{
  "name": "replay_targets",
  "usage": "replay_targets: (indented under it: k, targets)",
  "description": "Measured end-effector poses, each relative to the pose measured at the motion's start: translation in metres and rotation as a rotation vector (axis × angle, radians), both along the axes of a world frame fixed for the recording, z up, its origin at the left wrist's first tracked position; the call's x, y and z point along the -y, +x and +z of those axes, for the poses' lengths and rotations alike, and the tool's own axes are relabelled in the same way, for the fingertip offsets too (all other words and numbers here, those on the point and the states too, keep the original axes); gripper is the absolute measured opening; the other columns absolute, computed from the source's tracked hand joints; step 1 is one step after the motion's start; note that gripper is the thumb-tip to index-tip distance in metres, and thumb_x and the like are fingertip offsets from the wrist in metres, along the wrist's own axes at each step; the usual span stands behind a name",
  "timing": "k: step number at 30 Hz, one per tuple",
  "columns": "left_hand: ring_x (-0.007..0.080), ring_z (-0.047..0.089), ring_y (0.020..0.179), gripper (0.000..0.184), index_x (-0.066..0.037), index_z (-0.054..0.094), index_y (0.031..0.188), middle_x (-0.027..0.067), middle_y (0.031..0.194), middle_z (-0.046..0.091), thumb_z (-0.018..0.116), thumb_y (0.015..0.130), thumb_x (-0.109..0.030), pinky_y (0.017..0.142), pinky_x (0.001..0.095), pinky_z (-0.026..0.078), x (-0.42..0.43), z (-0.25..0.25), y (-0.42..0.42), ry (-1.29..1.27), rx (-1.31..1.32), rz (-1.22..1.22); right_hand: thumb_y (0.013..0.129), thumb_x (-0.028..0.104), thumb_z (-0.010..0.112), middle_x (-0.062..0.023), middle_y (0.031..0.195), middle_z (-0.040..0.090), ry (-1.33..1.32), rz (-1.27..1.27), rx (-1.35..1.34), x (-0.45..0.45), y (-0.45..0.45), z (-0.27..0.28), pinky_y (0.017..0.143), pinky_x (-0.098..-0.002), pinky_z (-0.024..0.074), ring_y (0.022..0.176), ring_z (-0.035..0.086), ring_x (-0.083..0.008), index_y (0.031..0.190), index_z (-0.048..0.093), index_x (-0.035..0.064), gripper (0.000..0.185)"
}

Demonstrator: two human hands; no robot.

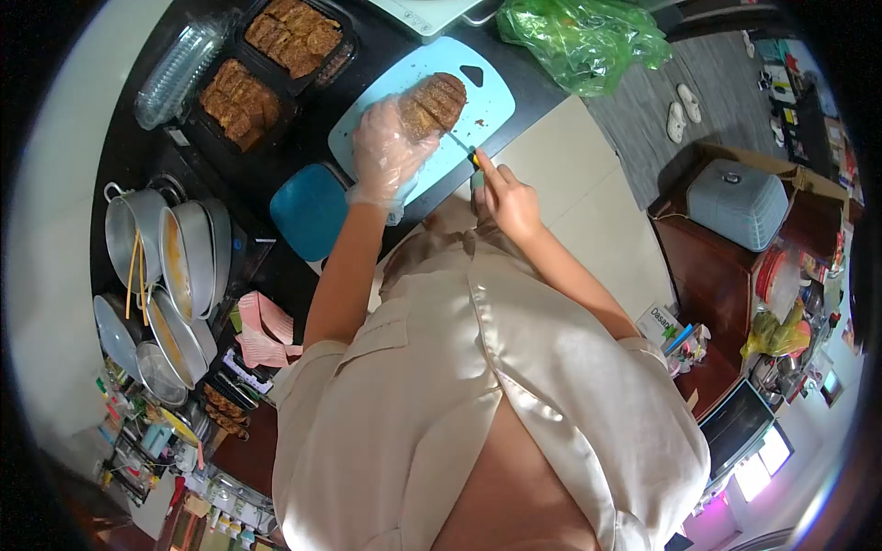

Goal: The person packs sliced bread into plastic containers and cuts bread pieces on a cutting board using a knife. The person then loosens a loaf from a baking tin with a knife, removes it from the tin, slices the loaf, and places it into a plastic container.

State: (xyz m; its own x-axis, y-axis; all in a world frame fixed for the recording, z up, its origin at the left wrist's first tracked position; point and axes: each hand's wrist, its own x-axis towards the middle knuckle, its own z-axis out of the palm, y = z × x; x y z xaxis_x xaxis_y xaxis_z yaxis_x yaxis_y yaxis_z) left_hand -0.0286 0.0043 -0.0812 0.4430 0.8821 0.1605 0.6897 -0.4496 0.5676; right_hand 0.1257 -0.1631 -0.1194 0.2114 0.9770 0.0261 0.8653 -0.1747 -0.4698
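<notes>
A brown, crusty loaf (435,103) with cuts across its top lies on a light blue cutting board (496,87). My left hand (390,147), in a clear plastic glove, is closed around the near left end of the loaf. Bare and gloveless, my right hand (507,197) grips a knife (462,144) with a black and yellow handle. Its thin blade points up and left toward the loaf's lower edge; whether it touches the crust I cannot tell. Crumbs dot the board.
Two black trays of sliced brown loaf, one tray (241,108) nearer, stand left beside a clear plastic lid (179,78). A darker blue board (310,213) lies below. Metal pots (138,230) crowd the left; a green plastic bag (583,41) sits at the upper right.
</notes>
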Motion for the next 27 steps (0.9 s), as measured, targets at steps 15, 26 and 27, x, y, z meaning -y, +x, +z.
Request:
replay_targets:
  k: [15,26,27]
  targets:
    - [0.0402,0.053,0.113,0.088,0.000,0.045,0.130,0.0226,0.119,0.056,0.087,0.062,-0.036,0.096,0.0501,0.045,0.006,0.007,-0.018,-0.121,-0.059,-0.042,0.086,0.009,0.061,-0.0104,0.077,0.060,0.071,0.015,-0.035,-0.034,-0.024,0.045,0.054,-0.0423,0.0520,0.058,0.061,-0.0305,0.137,0.055,0.0188,0.052]
    - [0.0384,0.055,0.110,0.073,-0.002,0.051,0.123,0.0210,0.116,0.057,0.081,0.066,-0.036,0.095,0.0471,0.046,0.008,-0.003,-0.016,-0.008,-0.124,-0.011,0.086,0.011,0.058,-0.0129,0.077,0.062,-0.043,0.010,0.037,-0.050,-0.034,0.056,0.054,-0.0452,0.0523,0.058,0.063,-0.0340,0.136,0.054,0.0157,0.051]
    - [0.0384,0.055,0.110,0.073,-0.002,0.051,0.123,0.0210,0.116,0.057,0.081,0.066,-0.036,0.095,0.0471,0.046,0.008,-0.006,-0.015,-0.015,-0.124,-0.018,0.086,0.010,0.058,-0.0128,0.076,0.061,0.006,-0.002,0.064,-0.063,-0.041,0.050,0.054,-0.0450,0.0521,0.057,0.062,-0.0336,0.138,0.053,0.0162,0.053]
